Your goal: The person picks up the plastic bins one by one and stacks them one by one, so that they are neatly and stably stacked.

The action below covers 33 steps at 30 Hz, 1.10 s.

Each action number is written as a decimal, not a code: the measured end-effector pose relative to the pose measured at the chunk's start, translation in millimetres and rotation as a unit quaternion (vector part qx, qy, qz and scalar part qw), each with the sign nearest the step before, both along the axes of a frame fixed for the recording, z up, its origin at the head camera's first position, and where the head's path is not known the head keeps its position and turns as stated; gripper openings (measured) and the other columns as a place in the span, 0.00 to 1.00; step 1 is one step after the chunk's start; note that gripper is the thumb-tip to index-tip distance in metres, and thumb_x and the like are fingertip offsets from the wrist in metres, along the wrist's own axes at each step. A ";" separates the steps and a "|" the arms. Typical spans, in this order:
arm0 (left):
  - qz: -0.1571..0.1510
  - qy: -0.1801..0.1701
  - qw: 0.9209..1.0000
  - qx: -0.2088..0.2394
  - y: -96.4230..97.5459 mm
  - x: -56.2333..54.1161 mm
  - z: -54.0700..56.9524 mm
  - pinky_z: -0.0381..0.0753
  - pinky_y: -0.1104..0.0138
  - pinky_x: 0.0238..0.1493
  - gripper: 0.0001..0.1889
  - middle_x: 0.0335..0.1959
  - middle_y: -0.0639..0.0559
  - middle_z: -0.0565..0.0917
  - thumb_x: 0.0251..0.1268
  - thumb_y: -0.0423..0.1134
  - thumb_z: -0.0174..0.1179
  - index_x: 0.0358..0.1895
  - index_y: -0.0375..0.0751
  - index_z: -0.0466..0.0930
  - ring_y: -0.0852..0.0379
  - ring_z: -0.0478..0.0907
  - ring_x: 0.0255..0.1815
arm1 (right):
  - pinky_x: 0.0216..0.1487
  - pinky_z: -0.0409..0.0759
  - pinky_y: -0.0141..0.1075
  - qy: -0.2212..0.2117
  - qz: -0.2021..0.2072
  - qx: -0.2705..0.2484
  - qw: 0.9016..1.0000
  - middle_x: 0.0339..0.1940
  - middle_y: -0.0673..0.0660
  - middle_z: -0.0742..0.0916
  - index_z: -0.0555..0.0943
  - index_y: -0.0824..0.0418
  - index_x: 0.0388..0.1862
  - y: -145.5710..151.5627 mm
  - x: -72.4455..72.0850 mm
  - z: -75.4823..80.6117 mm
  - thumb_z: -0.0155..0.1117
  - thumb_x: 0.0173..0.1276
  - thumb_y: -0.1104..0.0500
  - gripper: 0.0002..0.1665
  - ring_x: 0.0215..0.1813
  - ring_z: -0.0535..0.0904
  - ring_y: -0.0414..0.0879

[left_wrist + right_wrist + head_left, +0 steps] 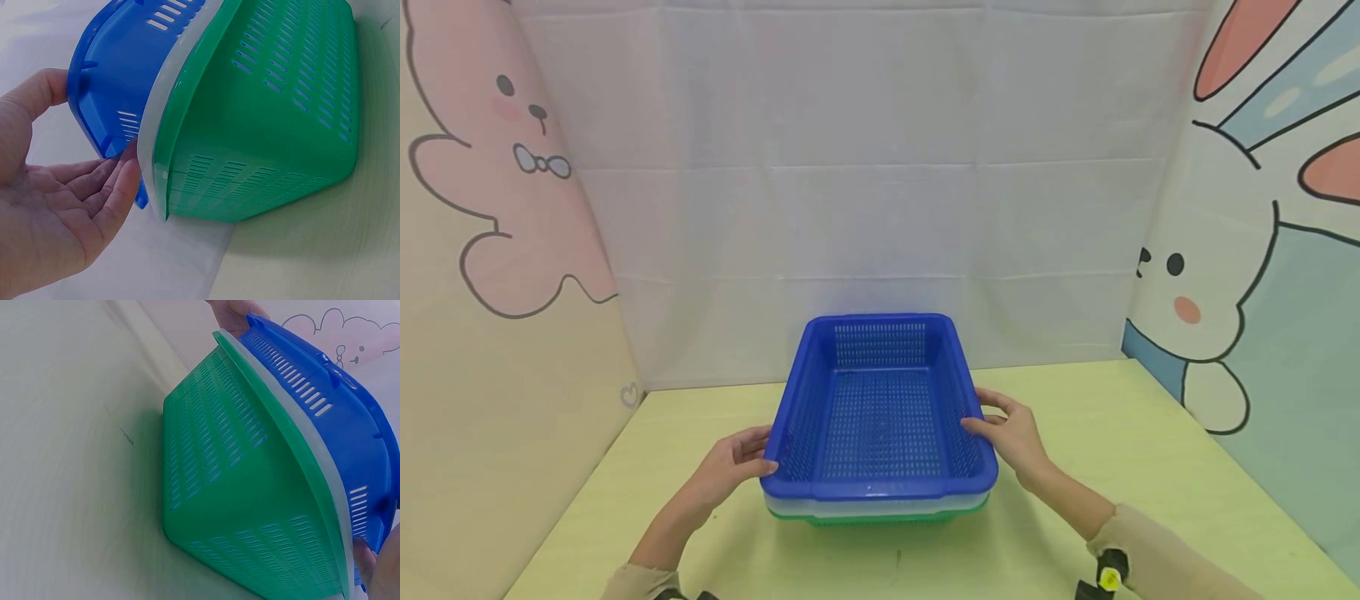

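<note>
A blue plastic basket (880, 425) with slotted walls sits at the top of a nested stack on the table. Under its rim shows the edge of a white basket (156, 106), mostly hidden, and below that a green basket (269, 125) rests on the tabletop. My left hand (722, 475) grips the blue rim near its front left corner, thumb on the rim and fingers beneath it. On the opposite side my right hand (1011, 437) holds the right rim, thumb over the edge and fingers outside. The blue basket stands partly raised out of the other two.
The pale yellow-green table (700, 408) extends around the stack. A white cloth (880, 183) hangs behind it. Side panels carry a pink cartoon animal (520, 208) on the left and a white cartoon rabbit (1210, 267) on the right.
</note>
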<state>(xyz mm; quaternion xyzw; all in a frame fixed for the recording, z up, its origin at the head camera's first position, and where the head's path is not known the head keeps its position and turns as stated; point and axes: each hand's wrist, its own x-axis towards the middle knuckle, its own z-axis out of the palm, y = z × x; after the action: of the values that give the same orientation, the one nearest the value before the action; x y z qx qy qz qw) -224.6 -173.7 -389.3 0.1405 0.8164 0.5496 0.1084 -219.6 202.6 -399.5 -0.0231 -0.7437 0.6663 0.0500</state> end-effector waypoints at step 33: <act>0.024 -0.008 1.000 0.015 0.3 3.6 -5.3 0.72 0.59 0.56 0.33 0.57 0.31 0.71 0.54 0.34 0.61 0.62 0.23 0.59 0.43 0.70 0.57 | 0.44 0.80 0.41 0.018 0.014 0.078 0.997 0.54 0.70 0.77 0.67 0.73 0.60 0.5 -1.9 -2.5 0.65 0.56 0.65 0.32 0.52 0.76 0.59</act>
<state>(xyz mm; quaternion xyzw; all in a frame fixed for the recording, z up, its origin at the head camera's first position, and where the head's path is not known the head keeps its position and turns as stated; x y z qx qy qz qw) -221.0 -173.4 -394.6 0.1181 0.8103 0.5653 0.0997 -221.5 203.1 -402.0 0.0030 -0.7924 0.6075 0.0554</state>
